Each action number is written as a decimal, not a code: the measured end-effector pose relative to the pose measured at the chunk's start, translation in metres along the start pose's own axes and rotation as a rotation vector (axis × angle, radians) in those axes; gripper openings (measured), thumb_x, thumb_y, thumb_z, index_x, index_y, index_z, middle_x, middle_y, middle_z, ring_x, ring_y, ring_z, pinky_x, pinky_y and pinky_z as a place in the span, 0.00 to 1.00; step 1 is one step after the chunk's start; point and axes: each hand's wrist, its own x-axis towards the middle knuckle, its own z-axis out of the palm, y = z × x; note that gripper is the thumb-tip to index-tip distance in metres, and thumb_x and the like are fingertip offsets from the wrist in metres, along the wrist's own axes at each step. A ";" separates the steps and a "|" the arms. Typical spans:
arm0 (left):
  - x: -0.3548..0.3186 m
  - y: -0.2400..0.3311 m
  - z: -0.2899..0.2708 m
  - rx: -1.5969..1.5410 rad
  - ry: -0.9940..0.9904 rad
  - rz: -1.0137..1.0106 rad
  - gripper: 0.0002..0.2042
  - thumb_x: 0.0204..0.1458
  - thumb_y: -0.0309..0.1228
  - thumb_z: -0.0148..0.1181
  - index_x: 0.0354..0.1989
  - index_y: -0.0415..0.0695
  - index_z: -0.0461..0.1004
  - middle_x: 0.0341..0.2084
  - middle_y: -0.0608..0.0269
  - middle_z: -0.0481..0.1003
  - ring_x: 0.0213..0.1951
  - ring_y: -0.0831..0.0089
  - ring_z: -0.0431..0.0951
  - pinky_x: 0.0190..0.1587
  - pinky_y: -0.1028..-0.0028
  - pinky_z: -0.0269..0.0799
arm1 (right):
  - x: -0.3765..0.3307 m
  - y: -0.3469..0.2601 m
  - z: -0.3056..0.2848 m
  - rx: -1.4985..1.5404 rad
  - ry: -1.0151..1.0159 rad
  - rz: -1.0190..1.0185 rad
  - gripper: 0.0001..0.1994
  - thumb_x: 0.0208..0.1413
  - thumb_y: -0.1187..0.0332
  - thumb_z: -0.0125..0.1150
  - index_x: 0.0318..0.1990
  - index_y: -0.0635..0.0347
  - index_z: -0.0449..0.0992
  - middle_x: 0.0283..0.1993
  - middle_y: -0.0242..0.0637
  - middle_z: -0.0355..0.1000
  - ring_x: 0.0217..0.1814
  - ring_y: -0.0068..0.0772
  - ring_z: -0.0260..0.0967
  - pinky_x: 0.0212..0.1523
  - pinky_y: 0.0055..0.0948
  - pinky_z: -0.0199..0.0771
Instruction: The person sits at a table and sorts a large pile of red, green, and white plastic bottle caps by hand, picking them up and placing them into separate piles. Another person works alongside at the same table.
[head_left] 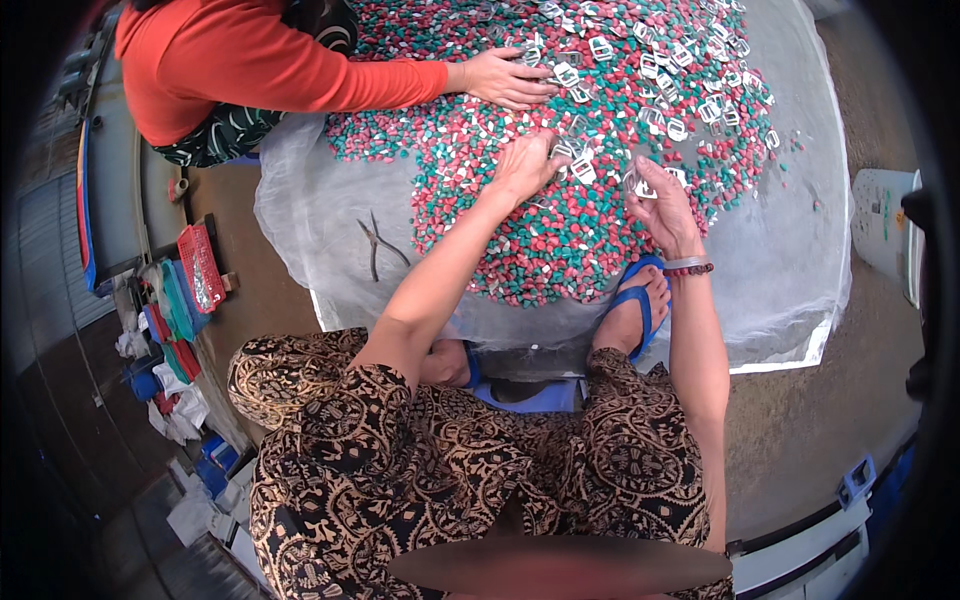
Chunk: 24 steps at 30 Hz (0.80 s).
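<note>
My left hand (527, 168) has its fingers closed at the edge of a silver metal buckle (582, 167) over the pile. In my right hand (664, 206), thumb and fingers hold other silver metal frame-shaped buckles (640, 186); how many is hard to tell. Both hands are above a wide heap of small red, green and white pieces (540, 235), which look like tumbling stones. Many more loose buckles (676, 130) lie scattered across the heap, mostly at the far right.
Opposite on the left, a co-worker's hand (508, 78) in a red sleeve rests on the heap. Pliers (375, 245) lie on the whitish sheet (330, 200). A white bucket (885, 225) stands right; a red basket (200, 265) is left. My sandalled foot (634, 310) borders the heap.
</note>
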 end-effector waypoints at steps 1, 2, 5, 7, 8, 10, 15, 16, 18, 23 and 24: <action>0.003 0.004 0.000 -0.001 -0.020 -0.022 0.19 0.48 0.44 0.61 0.40 0.40 0.74 0.31 0.49 0.76 0.35 0.58 0.77 0.38 0.66 0.70 | -0.001 -0.002 0.000 0.016 -0.012 -0.006 0.12 0.59 0.61 0.55 0.32 0.61 0.71 0.30 0.33 0.69 0.24 0.22 0.66 0.13 0.14 0.56; 0.004 0.006 -0.003 -0.156 -0.006 -0.042 0.16 0.51 0.42 0.59 0.39 0.41 0.73 0.32 0.56 0.77 0.33 0.61 0.77 0.36 0.66 0.70 | -0.002 -0.004 0.000 0.042 -0.036 -0.017 0.12 0.59 0.60 0.55 0.30 0.60 0.70 0.29 0.33 0.69 0.24 0.22 0.67 0.13 0.14 0.56; 0.000 0.009 -0.028 -1.083 -0.167 -0.232 0.10 0.56 0.38 0.54 0.37 0.44 0.69 0.24 0.69 0.68 0.22 0.76 0.68 0.22 0.79 0.64 | 0.000 -0.009 0.000 0.101 -0.184 -0.013 0.13 0.58 0.60 0.55 0.26 0.57 0.67 0.28 0.32 0.69 0.27 0.22 0.69 0.13 0.12 0.58; -0.011 0.008 -0.046 -1.614 -0.276 -0.181 0.07 0.55 0.34 0.53 0.37 0.44 0.67 0.22 0.66 0.65 0.20 0.80 0.66 0.15 0.85 0.59 | 0.008 -0.008 0.001 -0.129 -0.180 0.023 0.11 0.56 0.59 0.58 0.31 0.56 0.70 0.29 0.32 0.69 0.30 0.25 0.72 0.19 0.14 0.66; -0.017 0.008 -0.052 -1.732 -0.291 -0.123 0.06 0.55 0.31 0.54 0.37 0.43 0.67 0.23 0.65 0.66 0.20 0.80 0.67 0.13 0.85 0.60 | 0.014 -0.007 0.001 -0.249 -0.175 0.031 0.11 0.55 0.59 0.60 0.33 0.56 0.71 0.29 0.31 0.70 0.32 0.27 0.73 0.22 0.14 0.70; -0.029 0.006 -0.057 -1.536 -0.328 -0.146 0.08 0.52 0.29 0.57 0.38 0.43 0.67 0.25 0.64 0.67 0.21 0.80 0.68 0.12 0.85 0.60 | 0.029 0.008 0.007 -0.676 -0.060 -0.132 0.10 0.52 0.64 0.62 0.33 0.61 0.72 0.30 0.39 0.73 0.35 0.37 0.75 0.27 0.26 0.72; -0.054 -0.005 -0.041 -0.238 -0.329 0.110 0.14 0.46 0.34 0.65 0.40 0.44 0.75 0.31 0.62 0.72 0.29 0.73 0.74 0.35 0.72 0.72 | 0.051 0.044 0.019 -1.374 0.012 -0.540 0.13 0.44 0.73 0.66 0.37 0.69 0.73 0.29 0.53 0.73 0.33 0.44 0.73 0.37 0.34 0.71; -0.061 -0.005 -0.033 0.055 -0.169 0.271 0.13 0.46 0.35 0.64 0.40 0.45 0.75 0.30 0.57 0.73 0.33 0.68 0.74 0.39 0.69 0.70 | 0.050 0.044 0.018 -1.296 0.030 -0.473 0.12 0.45 0.73 0.66 0.36 0.69 0.73 0.28 0.49 0.73 0.30 0.40 0.73 0.35 0.33 0.71; -0.064 -0.006 -0.023 0.089 -0.145 0.124 0.12 0.47 0.35 0.63 0.39 0.45 0.76 0.28 0.56 0.74 0.35 0.65 0.74 0.40 0.68 0.69 | 0.042 0.040 0.017 -0.882 -0.009 -0.394 0.11 0.46 0.73 0.65 0.37 0.65 0.73 0.26 0.39 0.72 0.24 0.29 0.68 0.25 0.25 0.67; -0.045 -0.009 -0.040 -1.140 -0.258 -0.175 0.08 0.51 0.33 0.55 0.33 0.41 0.71 0.22 0.64 0.69 0.24 0.76 0.67 0.19 0.80 0.62 | 0.003 -0.003 -0.018 0.203 -0.331 0.020 0.11 0.49 0.74 0.59 0.40 0.63 0.68 0.32 0.37 0.68 0.28 0.27 0.69 0.12 0.12 0.59; -0.040 -0.008 -0.049 -1.556 -0.361 -0.204 0.07 0.51 0.31 0.53 0.33 0.41 0.69 0.25 0.61 0.69 0.25 0.75 0.67 0.16 0.81 0.60 | -0.004 -0.008 -0.023 0.306 -0.329 -0.010 0.12 0.50 0.74 0.57 0.42 0.62 0.66 0.34 0.40 0.68 0.29 0.29 0.69 0.10 0.11 0.57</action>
